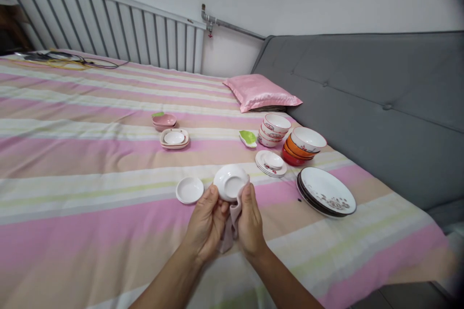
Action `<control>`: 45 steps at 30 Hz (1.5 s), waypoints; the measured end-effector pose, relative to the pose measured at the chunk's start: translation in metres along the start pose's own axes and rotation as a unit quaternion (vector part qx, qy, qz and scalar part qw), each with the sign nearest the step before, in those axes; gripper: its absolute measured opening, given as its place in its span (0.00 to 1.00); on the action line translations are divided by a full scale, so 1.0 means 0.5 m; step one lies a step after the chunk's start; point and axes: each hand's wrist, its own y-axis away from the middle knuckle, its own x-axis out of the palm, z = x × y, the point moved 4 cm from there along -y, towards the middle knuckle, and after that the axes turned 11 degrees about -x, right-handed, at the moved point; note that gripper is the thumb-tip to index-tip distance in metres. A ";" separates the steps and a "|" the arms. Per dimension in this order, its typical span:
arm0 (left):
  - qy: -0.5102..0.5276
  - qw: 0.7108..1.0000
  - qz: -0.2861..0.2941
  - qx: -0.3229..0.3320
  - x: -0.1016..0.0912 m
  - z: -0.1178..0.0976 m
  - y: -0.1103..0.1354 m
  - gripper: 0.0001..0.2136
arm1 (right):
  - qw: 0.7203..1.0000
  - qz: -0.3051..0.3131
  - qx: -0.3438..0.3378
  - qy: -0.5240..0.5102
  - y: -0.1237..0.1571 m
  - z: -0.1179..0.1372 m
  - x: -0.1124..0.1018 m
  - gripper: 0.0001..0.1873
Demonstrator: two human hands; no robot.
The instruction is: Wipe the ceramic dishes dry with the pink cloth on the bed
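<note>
A small white dish (231, 182) is held up between my two hands, its underside with the foot ring facing me. My left hand (207, 222) grips its lower left rim with thumb and fingers. At the right rim, my right hand (250, 222) presses a pinkish-grey cloth (235, 215) against the dish; the cloth hangs down between the hands. Just left of the held dish, another small white dish (190, 189) lies face up on the striped bedspread (108, 241).
Stacked plates (328, 190), orange and red bowls with a white one on top (308, 139), patterned bowls (276, 123), small plates (263, 166) and a leaf-shaped dish (248, 138) stand right. Pink dishes (166, 119) and oblong dishes (184, 141) sit left. Behind are a pillow (259, 91) and grey headboard (362, 77).
</note>
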 end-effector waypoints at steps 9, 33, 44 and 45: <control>-0.039 0.999 0.019 0.014 0.008 0.005 0.002 0.07 | 0.998 0.054 0.000 0.029 0.007 0.022 0.015 0.20; -0.421 0.903 0.085 -0.035 0.004 -0.043 0.013 0.16 | 0.899 0.263 -0.151 0.317 -0.034 0.098 -0.008 0.11; -0.312 0.947 0.037 -0.066 0.012 -0.019 0.022 0.13 | 0.960 0.144 -0.155 0.183 -0.029 0.075 0.006 0.10; -0.313 0.947 0.036 -0.064 0.014 -0.019 0.022 0.13 | 0.962 0.139 -0.153 0.180 -0.029 0.071 0.006 0.11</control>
